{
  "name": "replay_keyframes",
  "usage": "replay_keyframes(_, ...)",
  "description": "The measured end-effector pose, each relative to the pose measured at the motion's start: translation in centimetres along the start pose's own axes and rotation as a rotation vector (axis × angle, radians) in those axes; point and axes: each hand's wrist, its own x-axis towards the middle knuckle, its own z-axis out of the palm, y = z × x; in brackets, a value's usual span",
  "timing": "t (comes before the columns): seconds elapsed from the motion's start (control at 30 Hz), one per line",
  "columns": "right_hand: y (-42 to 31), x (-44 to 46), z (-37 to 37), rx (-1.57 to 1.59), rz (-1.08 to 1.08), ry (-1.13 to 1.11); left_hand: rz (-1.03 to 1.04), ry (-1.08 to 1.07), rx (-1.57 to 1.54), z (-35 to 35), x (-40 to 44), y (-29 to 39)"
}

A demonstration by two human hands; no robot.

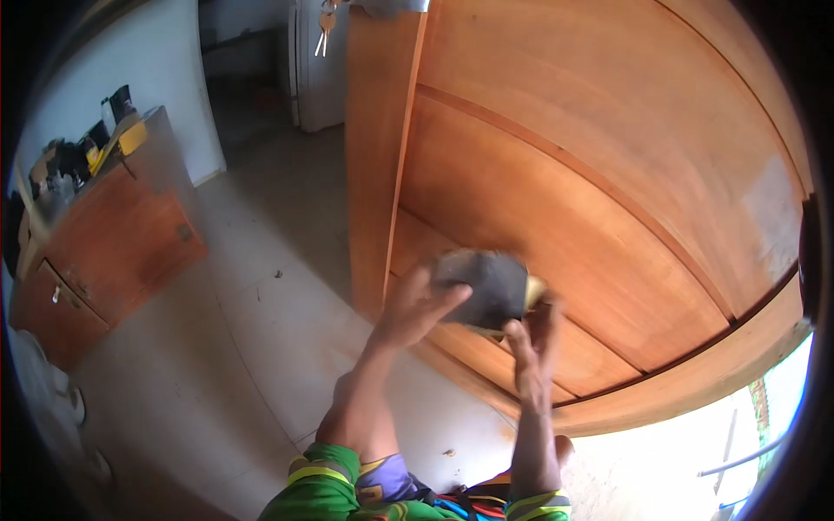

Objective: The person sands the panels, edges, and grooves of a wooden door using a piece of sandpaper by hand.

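Note:
Between my hands is a dark grey, squarish piece of what looks like sandpaper (pixel 488 291), blurred by motion. My left hand (pixel 417 306) grips its left side, with the thumb lying across the dark face. At the lower right edge, my right hand (pixel 532 347) holds it with the thumb in front and fingers behind. A pale yellow bit (pixel 534 292) shows beside the right fingers; its kind is unclear. Just beyond the hands stands a large panelled wooden door (pixel 539 208) with a reddish-brown surface, its near edge to the left.
Keys (pixel 324 30) hang at the door's top edge. A brown wooden cabinet (pixel 130 247) on the left carries bottles and other items. White plastic chairs (pixel 52 391) stand at lower left on the tiled floor (pixel 234 382). Bright light enters at lower right.

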Motion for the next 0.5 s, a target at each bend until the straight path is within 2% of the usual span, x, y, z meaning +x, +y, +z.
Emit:
replay_keyframes(0.03,-1.2,0.1,2.3,0.116,0.186,-0.023,-0.003,-0.088,-0.012,-0.4,0.4,0.0)
replay_keyframes(0.07,-0.8,0.4,2.8,0.089,0.265,-0.12,-0.03,-0.041,-0.061,-0.4,0.4,0.1)
replay_keyframes(0.13,0.5,0.4,4.6,0.347,0.294,-0.139,-0.085,0.053,-0.16,-0.6,0.0,1.2)
replay_keyframes(0.17,1.4,0.3,5.0,0.389,0.311,-0.192,-0.034,0.077,-0.371,-1.4,-0.3,-0.5)
replay_keyframes(0.27,2.6,0.2,5.1,0.453,0.331,-0.353,-0.06,0.074,-0.05,-2.4,0.6,0.1)
replay_keyframes(0.33,2.4,1.1,4.9,0.436,0.294,-0.466,-0.056,0.008,-0.086,-3.4,1.3,0.7)
replay_keyframes(0.4,2.4,2.1,5.1,0.536,0.326,-0.482,-0.022,-0.027,-0.113,-3.9,1.8,1.8)
replay_keyframes(0.43,2.1,2.7,5.5,0.587,0.341,-0.493,0.064,-0.018,-0.04,-4.2,2.4,1.8)
replay_keyframes(0.5,0.1,3.8,8.5,0.423,0.297,-0.332,0.242,-0.003,0.109,-5.1,4.4,2.0)
